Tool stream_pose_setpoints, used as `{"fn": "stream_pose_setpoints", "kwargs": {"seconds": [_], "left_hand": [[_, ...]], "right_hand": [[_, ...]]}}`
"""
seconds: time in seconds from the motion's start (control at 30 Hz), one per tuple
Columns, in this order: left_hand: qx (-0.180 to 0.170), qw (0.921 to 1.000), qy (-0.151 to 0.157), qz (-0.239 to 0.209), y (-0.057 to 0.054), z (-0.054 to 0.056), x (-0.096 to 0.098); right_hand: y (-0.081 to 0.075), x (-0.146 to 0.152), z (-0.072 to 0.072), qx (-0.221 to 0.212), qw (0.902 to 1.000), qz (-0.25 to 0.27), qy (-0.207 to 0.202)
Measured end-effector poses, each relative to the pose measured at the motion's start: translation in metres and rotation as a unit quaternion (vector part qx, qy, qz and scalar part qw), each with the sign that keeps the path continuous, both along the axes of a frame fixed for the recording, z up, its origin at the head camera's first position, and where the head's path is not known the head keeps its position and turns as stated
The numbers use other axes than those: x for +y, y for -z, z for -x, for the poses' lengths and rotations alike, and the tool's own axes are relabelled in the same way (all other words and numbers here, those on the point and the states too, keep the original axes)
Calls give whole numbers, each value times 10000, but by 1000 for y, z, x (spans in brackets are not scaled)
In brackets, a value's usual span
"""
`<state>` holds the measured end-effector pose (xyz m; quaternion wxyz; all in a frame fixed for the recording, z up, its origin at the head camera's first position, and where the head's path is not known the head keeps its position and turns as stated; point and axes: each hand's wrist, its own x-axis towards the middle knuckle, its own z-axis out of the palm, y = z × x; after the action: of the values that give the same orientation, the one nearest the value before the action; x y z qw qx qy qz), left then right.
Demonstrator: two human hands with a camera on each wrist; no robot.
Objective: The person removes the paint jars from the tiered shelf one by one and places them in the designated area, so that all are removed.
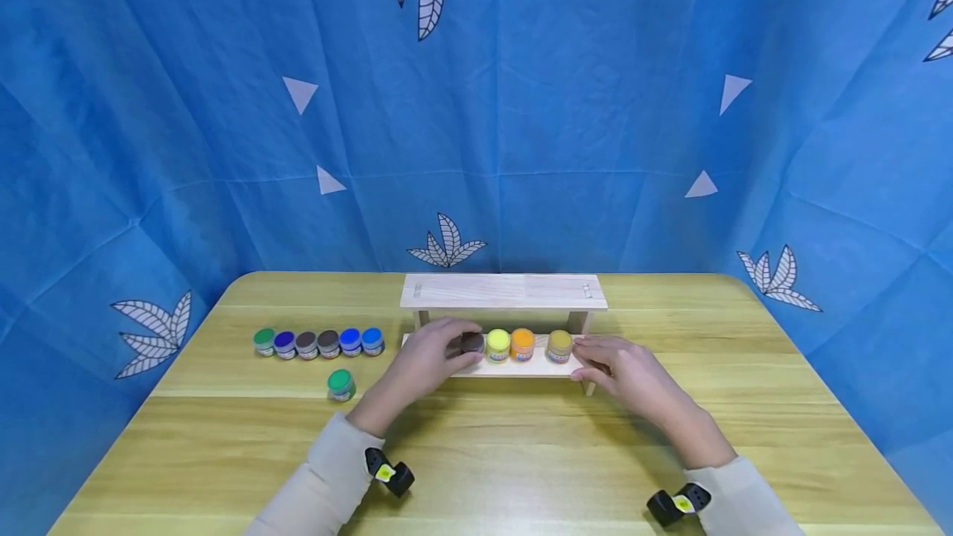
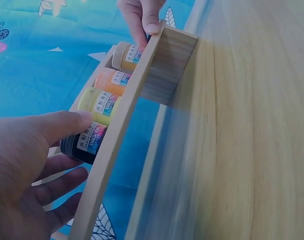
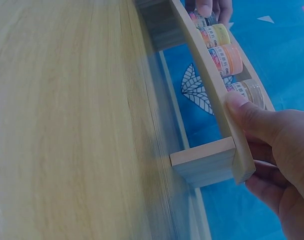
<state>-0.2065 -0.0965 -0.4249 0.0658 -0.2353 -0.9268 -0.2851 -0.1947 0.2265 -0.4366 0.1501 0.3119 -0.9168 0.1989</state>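
Observation:
A two-tier wooden rack (image 1: 502,292) stands on the table, with paint jars along its lower shelf. My left hand (image 1: 428,354) holds a dark brown paint jar (image 1: 472,343) at the left of that row, thumb in front and index finger behind. A yellow jar (image 1: 498,345) and an orange jar (image 1: 523,345) stand beside it. After a small gap comes an ochre jar (image 1: 559,346). My right hand (image 1: 629,370) grips the rack's right end, its thumb (image 3: 242,106) on the front rail by the ochre jar. Some of its fingers are partly hidden behind the rack.
On the table (image 1: 491,470) to the left stands a row of several jars, among them a green jar (image 1: 264,342), a purple jar (image 1: 285,345) and a blue jar (image 1: 373,342). Another green jar (image 1: 341,385) sits in front of them. A blue curtain (image 1: 521,122) hangs behind.

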Motion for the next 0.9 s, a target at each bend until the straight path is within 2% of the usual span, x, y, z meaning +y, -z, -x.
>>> {"fn": "stream_pose_setpoints", "kwargs": {"seconds": [0.2,0.6,0.9], "left_hand": [[87,9999,118,67,-3,-3,-8],[162,9997,170,20,-16,-16,-34],[192,9997,95,-116,-17,-23,-52]], "right_hand": [[-1,-2,0,-63,10000,-3,-24],[-1,-1,0,-45,10000,68,-24],[-1,1,0,-49,10000,-8,1]]}}
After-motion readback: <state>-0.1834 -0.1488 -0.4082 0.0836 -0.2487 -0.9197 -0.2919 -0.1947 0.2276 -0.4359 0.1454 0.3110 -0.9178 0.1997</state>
